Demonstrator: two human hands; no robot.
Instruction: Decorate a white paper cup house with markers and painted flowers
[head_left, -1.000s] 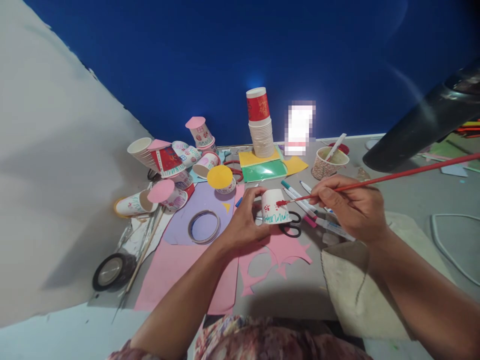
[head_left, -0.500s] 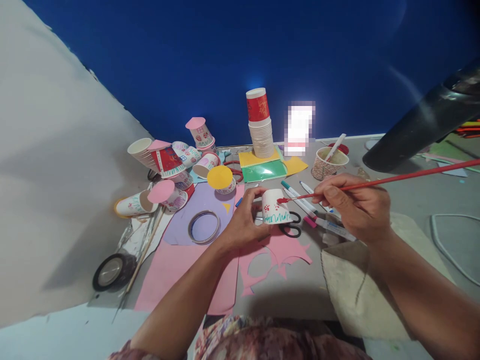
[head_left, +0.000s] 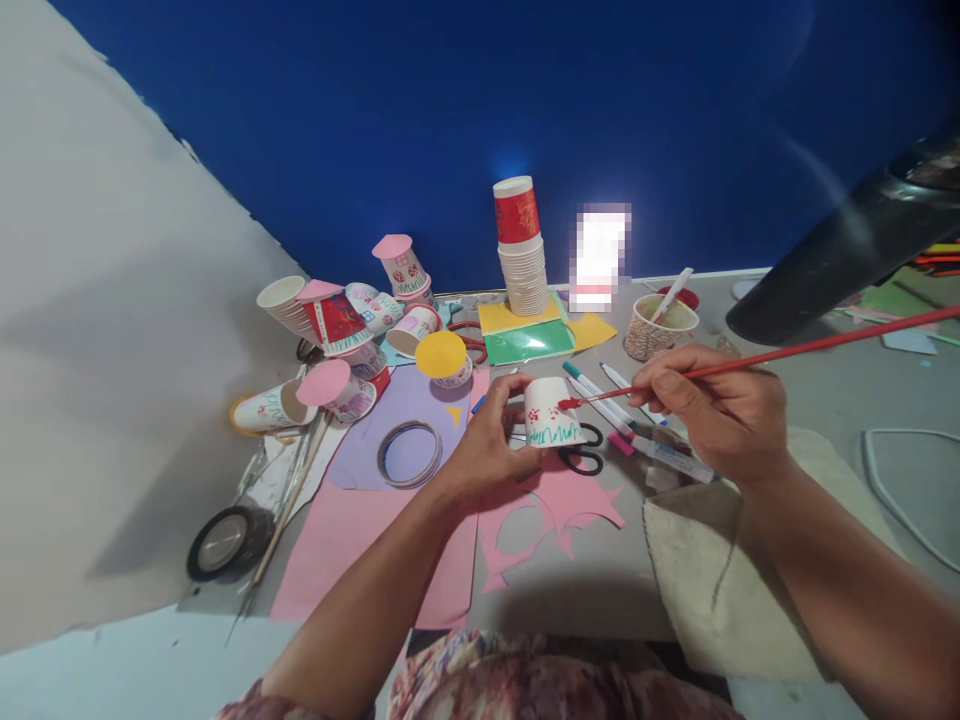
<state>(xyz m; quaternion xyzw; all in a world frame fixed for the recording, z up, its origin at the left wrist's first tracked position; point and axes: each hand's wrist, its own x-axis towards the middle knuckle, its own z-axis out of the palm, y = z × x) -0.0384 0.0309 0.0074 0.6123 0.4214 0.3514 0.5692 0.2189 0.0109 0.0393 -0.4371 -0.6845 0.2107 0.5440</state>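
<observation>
Between my two hands, just above the pink paper scraps [head_left: 555, 500], sits the small white paper cup [head_left: 553, 413]; it is turned upside down, wide mouth toward the table, closed base up and tilted a little away from me, so its long axis runs near vertical with a slight lean; a green zigzag runs along its lower edge and red marks dot the wall. My left hand [head_left: 487, 445] wraps it from the left, fingers curled round the back and thumb on the near side, gripping it off the surface as far as I can judge. My right hand [head_left: 716, 410] is pinched on the red paintbrush [head_left: 757, 360], fingers closed on the shaft near the front; the brush lies long and nearly level, handle running off to the right and slightly up, red-loaded tip [head_left: 564, 404] pointing left and touching the cup's right wall. Risks as I read them: the cup is thin, so a firmer squeeze could dent the wall under the bristles and smear the mark; wet red may rub off on my left fingers if I rotate it; the long handle sweeps close to the patterned cup [head_left: 658, 327] behind; markers [head_left: 622, 420] and scissors [head_left: 583, 450] lie right under the work, easy to knock.
</observation>
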